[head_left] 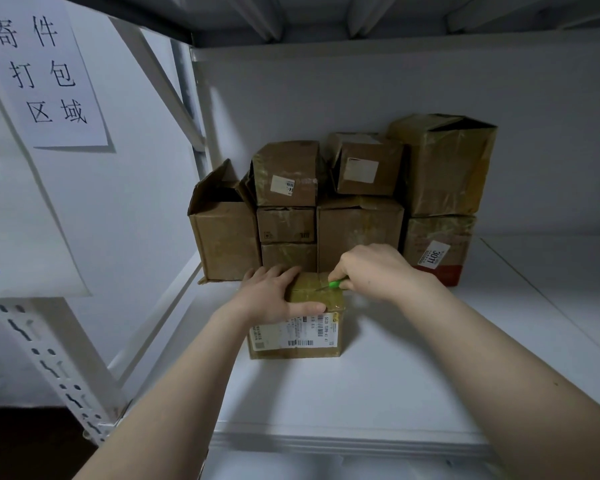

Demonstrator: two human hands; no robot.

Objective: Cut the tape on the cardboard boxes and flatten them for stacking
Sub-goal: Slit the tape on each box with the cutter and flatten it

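Brown taped cardboard box (314,296) on the white shelf (395,375): left grip (274,299) presses flat, fingers straight, on top; right grip (378,271) clamps a small green cutter (336,283).

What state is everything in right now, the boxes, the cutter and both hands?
front box: upright on the shelf, flaps closed, tape over the top.
green cutter: gripped by the right hand, tip on the tape.
right hand: grips the green cutter.
left hand: flat on the front box, holding it down.
leftmost back box: open, flaps up.
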